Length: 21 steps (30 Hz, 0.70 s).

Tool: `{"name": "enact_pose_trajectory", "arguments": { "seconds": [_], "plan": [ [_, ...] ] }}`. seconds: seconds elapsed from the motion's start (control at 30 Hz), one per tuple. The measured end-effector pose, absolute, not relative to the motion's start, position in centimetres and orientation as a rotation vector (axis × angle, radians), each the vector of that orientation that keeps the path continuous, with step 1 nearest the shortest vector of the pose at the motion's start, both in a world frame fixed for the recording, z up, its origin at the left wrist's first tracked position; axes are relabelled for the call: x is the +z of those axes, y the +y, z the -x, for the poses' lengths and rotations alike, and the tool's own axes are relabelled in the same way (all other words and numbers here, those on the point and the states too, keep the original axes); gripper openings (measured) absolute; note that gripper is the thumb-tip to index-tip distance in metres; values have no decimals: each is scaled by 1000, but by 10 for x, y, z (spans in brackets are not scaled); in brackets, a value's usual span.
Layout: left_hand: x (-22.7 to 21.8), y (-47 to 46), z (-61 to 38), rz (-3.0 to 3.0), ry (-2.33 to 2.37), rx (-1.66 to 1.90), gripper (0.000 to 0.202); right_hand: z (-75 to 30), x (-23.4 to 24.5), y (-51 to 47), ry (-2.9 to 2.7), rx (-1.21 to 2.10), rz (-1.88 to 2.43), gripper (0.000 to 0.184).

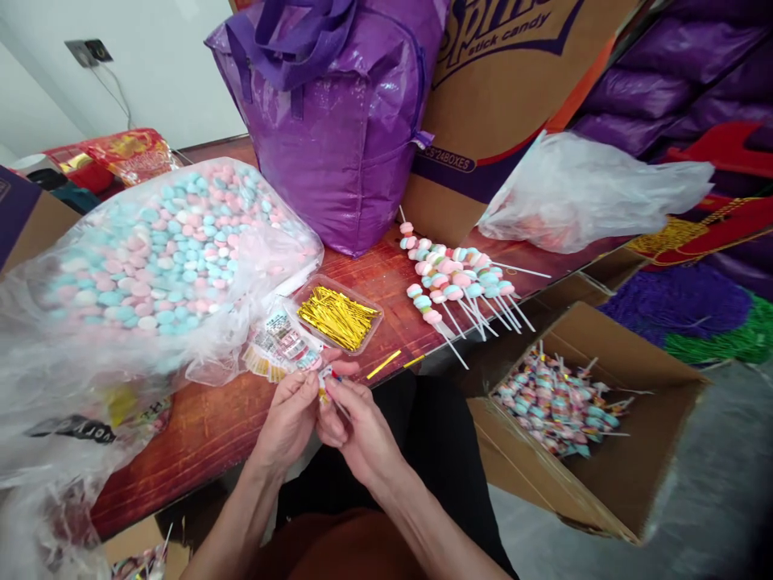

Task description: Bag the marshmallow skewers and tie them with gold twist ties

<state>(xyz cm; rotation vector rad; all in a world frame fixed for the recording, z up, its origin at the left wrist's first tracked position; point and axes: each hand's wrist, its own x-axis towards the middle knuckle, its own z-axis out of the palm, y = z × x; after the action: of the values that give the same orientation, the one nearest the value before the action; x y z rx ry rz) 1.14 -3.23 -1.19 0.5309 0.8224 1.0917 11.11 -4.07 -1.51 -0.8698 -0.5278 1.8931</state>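
Observation:
My left hand [294, 411] and my right hand [362, 423] meet at the table's front edge, fingers pinched together. Between them is a candy stick in a printed wrapper [324, 379], mostly covered by my fingers. A bit of its white stick shows under my right thumb. Just beyond lie fanned printed wrappers [283, 342] and a clear plastic tray [379, 321] of gold twist ties [336, 316]. Two loose ties [384, 365] rest on the table to the right. Farther right is a pile of unwrapped marshmallow-like candy sticks [456, 274], pink, blue and white.
A big clear bag of pink and blue candies [175, 250] covers the table's left. Behind stand a purple bag [338, 121] and a large carton [513, 89]. An open cardboard box [649, 459] with wrapped candy sticks [555, 399] sits low at right.

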Motion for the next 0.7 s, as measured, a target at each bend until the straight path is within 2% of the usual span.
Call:
{"name": "enact_pose_trajectory", "arguments": {
  "seconds": [0.07,0.13,0.2,0.27,0.37,0.47,0.7],
  "plan": [
    [-11,-32,-6,-481,823,1170,27,-116,-13,-39,-833,1924,954,40],
    [-10,-29,-2,-455,841,1315,26,-126,-8,-31,-1357,1717,1103,36],
    [-9,-23,0,-479,890,1442,29,-139,-3,-16,-1805,1232,1309,31],
    [-9,-19,2,-535,949,1459,32,-149,1,5,-1943,715,1590,27],
    [-12,-16,-1,-556,984,1386,30,-152,1,39,-1973,297,1925,20],
    [-14,-14,-5,-533,943,1402,31,-147,-7,61,-2069,220,2029,16],
    [-16,-5,-1,-477,918,1397,34,-141,-8,65,-2060,243,2111,23]
  ]
}}
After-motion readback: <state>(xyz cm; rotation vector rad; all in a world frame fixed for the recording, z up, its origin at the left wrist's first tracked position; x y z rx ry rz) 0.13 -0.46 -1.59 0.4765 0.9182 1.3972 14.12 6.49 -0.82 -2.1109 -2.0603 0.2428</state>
